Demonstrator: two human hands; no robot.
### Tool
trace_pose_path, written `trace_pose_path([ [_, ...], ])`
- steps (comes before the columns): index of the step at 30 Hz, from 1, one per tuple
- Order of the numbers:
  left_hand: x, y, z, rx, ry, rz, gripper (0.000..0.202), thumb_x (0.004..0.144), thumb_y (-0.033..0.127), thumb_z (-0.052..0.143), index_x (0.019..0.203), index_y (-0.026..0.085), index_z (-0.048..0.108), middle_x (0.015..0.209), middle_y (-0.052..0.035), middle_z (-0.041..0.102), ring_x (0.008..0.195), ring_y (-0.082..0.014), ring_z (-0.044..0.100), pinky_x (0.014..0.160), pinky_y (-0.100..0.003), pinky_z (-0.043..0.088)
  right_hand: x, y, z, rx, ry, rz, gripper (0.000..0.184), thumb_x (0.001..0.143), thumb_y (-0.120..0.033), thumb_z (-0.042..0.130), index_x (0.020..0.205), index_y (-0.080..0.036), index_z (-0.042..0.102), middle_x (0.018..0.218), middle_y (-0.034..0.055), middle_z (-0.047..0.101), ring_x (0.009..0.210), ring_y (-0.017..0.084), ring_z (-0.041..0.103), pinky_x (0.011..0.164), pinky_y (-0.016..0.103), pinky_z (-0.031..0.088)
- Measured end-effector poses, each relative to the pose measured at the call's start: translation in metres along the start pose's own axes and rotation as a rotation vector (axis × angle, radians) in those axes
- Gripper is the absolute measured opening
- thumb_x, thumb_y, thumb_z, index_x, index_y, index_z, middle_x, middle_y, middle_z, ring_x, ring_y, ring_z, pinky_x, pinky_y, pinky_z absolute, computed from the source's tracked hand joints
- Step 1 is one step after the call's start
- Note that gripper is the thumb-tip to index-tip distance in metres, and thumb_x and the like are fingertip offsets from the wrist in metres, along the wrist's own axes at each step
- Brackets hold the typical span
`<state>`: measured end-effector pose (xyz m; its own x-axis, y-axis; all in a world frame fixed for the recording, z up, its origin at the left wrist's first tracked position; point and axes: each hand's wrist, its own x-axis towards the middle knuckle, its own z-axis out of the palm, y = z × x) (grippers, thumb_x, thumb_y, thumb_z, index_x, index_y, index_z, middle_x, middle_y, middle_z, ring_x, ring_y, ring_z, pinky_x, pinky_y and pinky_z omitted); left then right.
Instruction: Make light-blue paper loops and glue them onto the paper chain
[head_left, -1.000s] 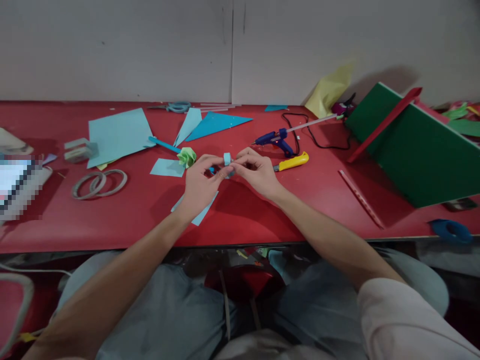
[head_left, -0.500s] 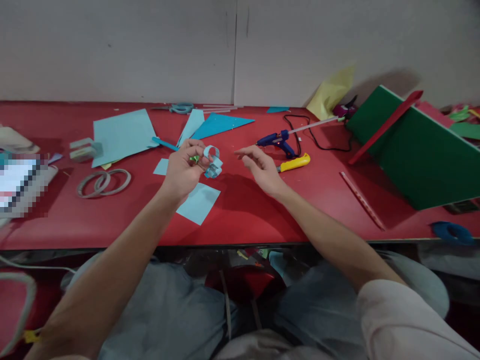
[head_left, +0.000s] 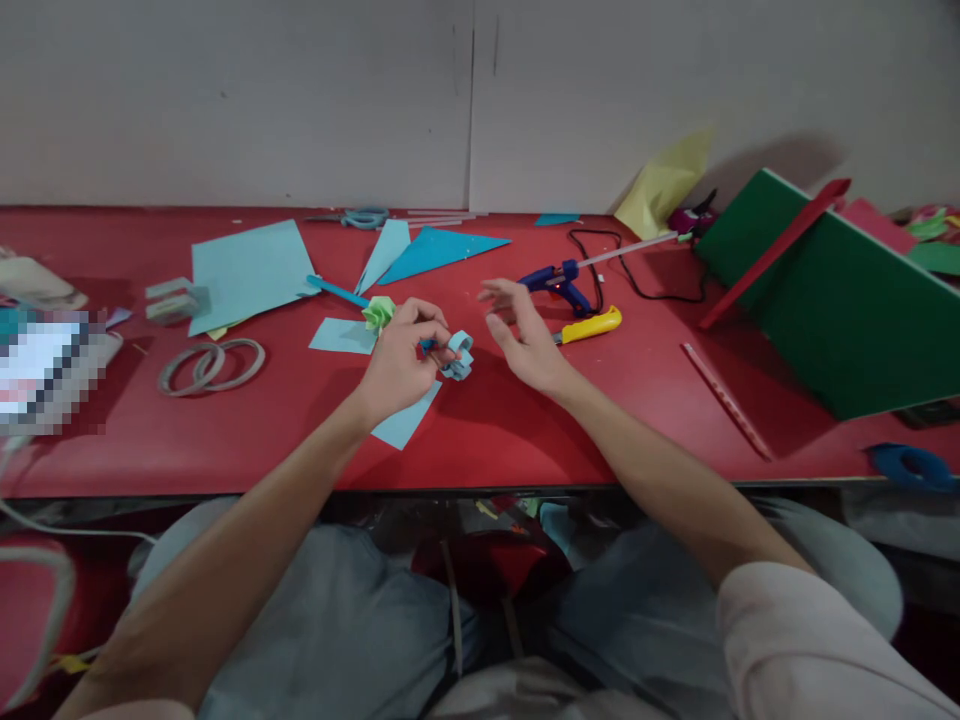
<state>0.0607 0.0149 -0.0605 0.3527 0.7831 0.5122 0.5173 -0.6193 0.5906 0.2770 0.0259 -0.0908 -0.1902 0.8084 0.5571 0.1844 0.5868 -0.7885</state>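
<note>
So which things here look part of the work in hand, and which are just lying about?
Likely in use:
- curled light-blue paper, in the left hand
- open right hand, apart from it
- glue gun, its red light showing

Seemingly just lying about:
- scissors at the back
- two grey rings
- yellow cutter
- green board

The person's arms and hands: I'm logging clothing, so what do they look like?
The left hand, right hand and both forearms are bare, with no glove, watch or bracelet visible. The loose right sleeve is pale pinkish-grey fabric; only an edge of the similarly pale left sleeve shows.
</note>
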Motion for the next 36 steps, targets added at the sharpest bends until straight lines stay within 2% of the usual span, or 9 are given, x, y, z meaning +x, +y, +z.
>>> trace_pose_path([
  [5, 0.006, -0.008, -0.021, 0.025, -0.169, 0.020, 0.011, 0.083, 0.017, 0.073, 0.073, 0.022, 0.071, 0.108, -0.0062, 0.062, 0.101, -0.0227, 0.061, 0.089, -0.042, 0.062, 0.002, -0.004, -0.002, 0.096, -0.302, -0.026, 0.035, 0.104, -0.057, 0.056, 0.109, -0.026, 0.072, 0.132, 0.0102, 0.070, 0.129, 0.024, 0.064, 0.112, 0.045, 0.049],
  [10, 0.005, -0.013, -0.034, -0.019, -0.303, 0.040, 0.016, 0.090, 0.030, 0.071, 0.076, 0.025, 0.077, 0.108, -0.0069, 0.060, 0.096, -0.0218, 0.063, 0.079, -0.039, 0.063, 0.001, -0.013, -0.003, 0.024, -0.253, 0.066, 0.026, 0.101, -0.045, 0.063, 0.092, -0.021, 0.070, 0.087, 0.0020, 0.070, 0.078, 0.016, 0.061, 0.077, 0.032, 0.049],
  [16, 0.005, -0.018, -0.043, 0.059, -0.269, 0.071, 0.020, 0.090, 0.036, 0.070, 0.075, 0.026, 0.077, 0.106, -0.0078, 0.064, 0.097, -0.0239, 0.063, 0.080, -0.041, 0.062, 0.003, -0.029, -0.016, -0.001, -0.367, 0.138, 0.040, 0.099, -0.052, 0.067, 0.075, -0.020, 0.068, 0.068, -0.0006, 0.062, 0.064, 0.013, 0.050, 0.067, 0.032, 0.043],
  [19, 0.004, -0.022, -0.043, 0.139, -0.276, 0.087, 0.016, 0.087, 0.027, 0.067, 0.075, 0.025, 0.078, 0.107, -0.0087, 0.067, 0.102, -0.0265, 0.063, 0.087, -0.045, 0.058, 0.010, -0.037, -0.017, 0.306, -0.349, 0.130, 0.054, 0.099, -0.062, 0.062, 0.063, -0.022, 0.055, 0.087, 0.0040, 0.066, 0.082, 0.017, 0.060, 0.078, 0.035, 0.052],
  [23, 0.003, -0.029, -0.039, 0.188, -0.291, 0.108, 0.021, 0.083, 0.016, 0.061, 0.077, 0.023, 0.079, 0.107, -0.0109, 0.067, 0.101, -0.0286, 0.065, 0.089, -0.049, 0.052, 0.029, -0.054, -0.029, 0.566, -0.096, 0.112, 0.053, 0.102, -0.068, 0.052, 0.073, -0.025, 0.042, 0.120, 0.0049, 0.069, 0.118, 0.021, 0.067, 0.086, 0.038, 0.058],
  [25, 0.003, -0.031, -0.039, 0.175, -0.300, 0.119, 0.022, 0.084, 0.016, 0.060, 0.079, 0.024, 0.079, 0.108, -0.0104, 0.068, 0.097, -0.0266, 0.064, 0.086, -0.045, 0.053, 0.039, -0.066, -0.044, 0.440, -0.083, 0.066, 0.044, 0.105, -0.063, 0.050, 0.081, -0.026, 0.051, 0.103, 0.0039, 0.071, 0.097, 0.020, 0.071, 0.074, 0.035, 0.057],
  [28, 0.004, -0.032, -0.040, 0.168, -0.301, 0.130, 0.017, 0.086, 0.020, 0.062, 0.081, 0.024, 0.078, 0.108, -0.0095, 0.068, 0.096, -0.0253, 0.064, 0.083, -0.042, 0.053, 0.051, -0.090, -0.071, -0.236, -0.163, -0.095, 0.030, 0.107, -0.044, 0.059, 0.086, -0.025, 0.068, 0.070, 0.0004, 0.065, 0.062, 0.014, 0.058, 0.061, 0.032, 0.045],
  [31, 0.005, -0.031, -0.042, 0.161, -0.299, 0.146, 0.020, 0.085, 0.016, 0.060, 0.081, 0.023, 0.078, 0.107, -0.0097, 0.068, 0.092, -0.0245, 0.065, 0.079, -0.041, 0.053, 0.059, -0.119, -0.091, -0.719, -0.093, -0.277, 0.020, 0.103, -0.023, 0.064, 0.085, -0.028, 0.072, 0.074, 0.0019, 0.070, 0.066, 0.016, 0.057, 0.062, 0.036, 0.041],
  [36, 0.004, -0.030, -0.042, 0.203, -0.320, 0.116, 0.020, 0.086, 0.017, 0.061, 0.081, 0.023, 0.079, 0.109, -0.0089, 0.068, 0.094, -0.0251, 0.066, 0.084, -0.044, 0.052, 0.060, -0.121, -0.110, -0.958, 0.043, -0.229, 0.024, 0.103, -0.023, 0.065, 0.080, -0.029, 0.066, 0.089, 0.0006, 0.069, 0.085, 0.019, 0.067, 0.067, 0.033, 0.050],
])
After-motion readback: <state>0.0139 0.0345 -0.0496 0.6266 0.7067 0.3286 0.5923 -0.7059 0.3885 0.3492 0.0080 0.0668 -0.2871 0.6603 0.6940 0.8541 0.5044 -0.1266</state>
